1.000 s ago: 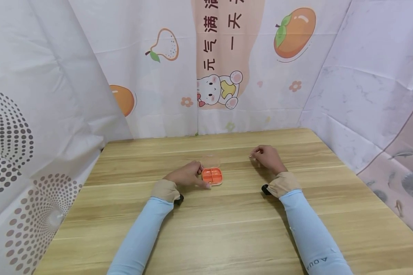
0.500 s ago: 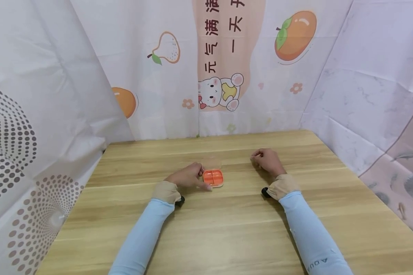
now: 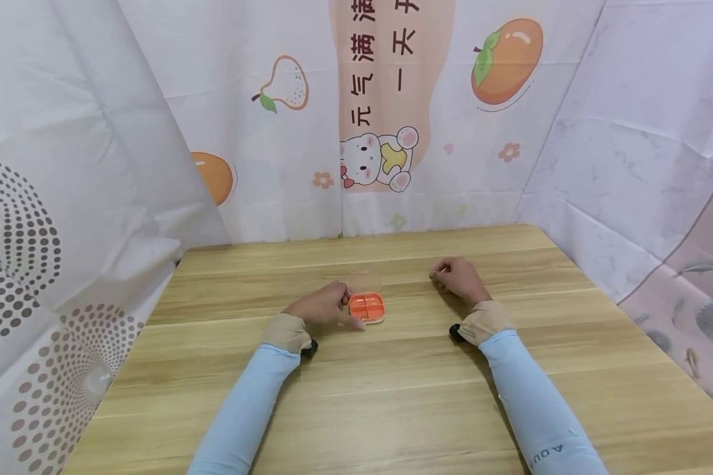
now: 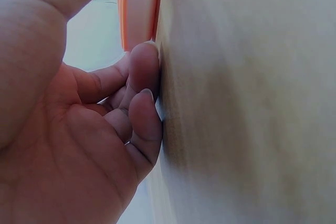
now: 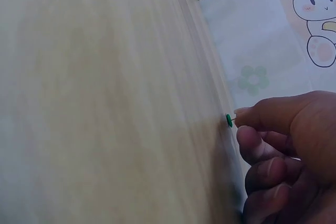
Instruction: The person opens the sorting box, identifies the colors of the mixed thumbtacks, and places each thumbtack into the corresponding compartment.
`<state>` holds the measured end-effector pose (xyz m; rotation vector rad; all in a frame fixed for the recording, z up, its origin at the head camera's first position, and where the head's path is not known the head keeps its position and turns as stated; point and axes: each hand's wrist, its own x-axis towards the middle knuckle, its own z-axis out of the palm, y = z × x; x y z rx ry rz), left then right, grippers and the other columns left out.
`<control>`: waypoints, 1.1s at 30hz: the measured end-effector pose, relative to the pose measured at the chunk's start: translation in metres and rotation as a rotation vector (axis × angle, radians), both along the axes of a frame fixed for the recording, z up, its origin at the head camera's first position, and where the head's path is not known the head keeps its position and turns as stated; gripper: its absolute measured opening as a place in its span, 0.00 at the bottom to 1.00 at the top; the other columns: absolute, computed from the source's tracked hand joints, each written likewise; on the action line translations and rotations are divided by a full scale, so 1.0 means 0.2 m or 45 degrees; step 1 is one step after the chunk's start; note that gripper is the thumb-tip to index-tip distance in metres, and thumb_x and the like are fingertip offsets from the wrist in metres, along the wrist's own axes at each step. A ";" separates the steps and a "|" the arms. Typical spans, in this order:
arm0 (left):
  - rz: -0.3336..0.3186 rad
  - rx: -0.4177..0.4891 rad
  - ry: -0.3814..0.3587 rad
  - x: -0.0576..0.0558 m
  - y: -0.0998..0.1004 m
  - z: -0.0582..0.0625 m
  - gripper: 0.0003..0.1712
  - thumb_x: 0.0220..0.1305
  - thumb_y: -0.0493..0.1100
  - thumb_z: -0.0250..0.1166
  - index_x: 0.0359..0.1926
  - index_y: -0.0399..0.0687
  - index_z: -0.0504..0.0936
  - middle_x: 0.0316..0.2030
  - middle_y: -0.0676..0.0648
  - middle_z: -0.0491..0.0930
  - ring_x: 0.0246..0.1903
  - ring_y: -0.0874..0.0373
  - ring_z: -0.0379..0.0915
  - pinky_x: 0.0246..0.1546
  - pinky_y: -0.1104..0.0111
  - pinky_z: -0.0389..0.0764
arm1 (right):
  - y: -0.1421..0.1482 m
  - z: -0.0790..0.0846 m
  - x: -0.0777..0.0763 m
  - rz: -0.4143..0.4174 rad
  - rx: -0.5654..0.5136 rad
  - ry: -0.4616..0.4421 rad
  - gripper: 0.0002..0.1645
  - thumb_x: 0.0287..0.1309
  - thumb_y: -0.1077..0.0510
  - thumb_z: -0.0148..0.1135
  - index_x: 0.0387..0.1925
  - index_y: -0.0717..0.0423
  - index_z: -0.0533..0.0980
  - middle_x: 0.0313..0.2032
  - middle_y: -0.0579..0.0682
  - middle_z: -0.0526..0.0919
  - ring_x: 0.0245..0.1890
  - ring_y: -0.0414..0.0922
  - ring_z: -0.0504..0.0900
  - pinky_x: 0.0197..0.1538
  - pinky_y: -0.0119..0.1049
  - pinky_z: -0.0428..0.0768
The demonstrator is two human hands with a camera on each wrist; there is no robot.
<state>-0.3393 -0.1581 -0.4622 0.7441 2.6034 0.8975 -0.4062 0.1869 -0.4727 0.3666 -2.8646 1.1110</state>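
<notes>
An orange pill box (image 3: 366,308) with several compartments lies on the wooden table, its clear lid (image 3: 364,282) raised at the far side. From the left, my left hand (image 3: 327,305) holds the box, thumb along the near edge and fingers at the far left corner. In the left wrist view the box's orange side (image 4: 140,11) shows above the curled fingers (image 4: 144,66). Further right, my right hand (image 3: 460,279) pinches a green thumbtack (image 5: 229,121) by its pin between thumb and forefinger. The tack's green head points away from the fingertips, close to the table surface in the right wrist view.
The wooden table (image 3: 368,396) spreads around both hands. Behind it hangs a printed cloth (image 3: 261,152) with fruit and a cartoon animal. More cloth hangs at the left and right sides. A black strap piece (image 3: 457,333) shows at the right wrist.
</notes>
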 end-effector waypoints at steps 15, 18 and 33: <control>-0.037 0.019 0.021 -0.02 -0.01 -0.02 0.35 0.45 0.64 0.75 0.45 0.47 0.73 0.34 0.47 0.72 0.32 0.57 0.64 0.29 0.70 0.68 | 0.01 0.02 0.00 0.017 -0.157 -0.157 0.15 0.69 0.53 0.56 0.45 0.61 0.80 0.28 0.52 0.81 0.23 0.43 0.74 0.29 0.36 0.72; -0.031 0.019 0.020 -0.02 -0.01 -0.01 0.36 0.45 0.64 0.75 0.45 0.46 0.73 0.35 0.47 0.72 0.32 0.57 0.64 0.30 0.70 0.68 | 0.01 0.05 0.00 0.038 -0.548 -0.374 0.18 0.70 0.53 0.56 0.47 0.66 0.77 0.25 0.50 0.78 0.17 0.39 0.67 0.23 0.31 0.67; 0.021 0.019 -0.033 0.02 0.00 0.03 0.37 0.46 0.60 0.76 0.47 0.42 0.69 0.41 0.43 0.71 0.38 0.55 0.65 0.35 0.68 0.70 | 0.09 0.09 0.00 0.734 -2.416 -1.419 0.19 0.80 0.48 0.31 0.43 0.54 0.66 0.27 0.35 0.52 0.21 0.33 0.45 0.24 0.24 0.50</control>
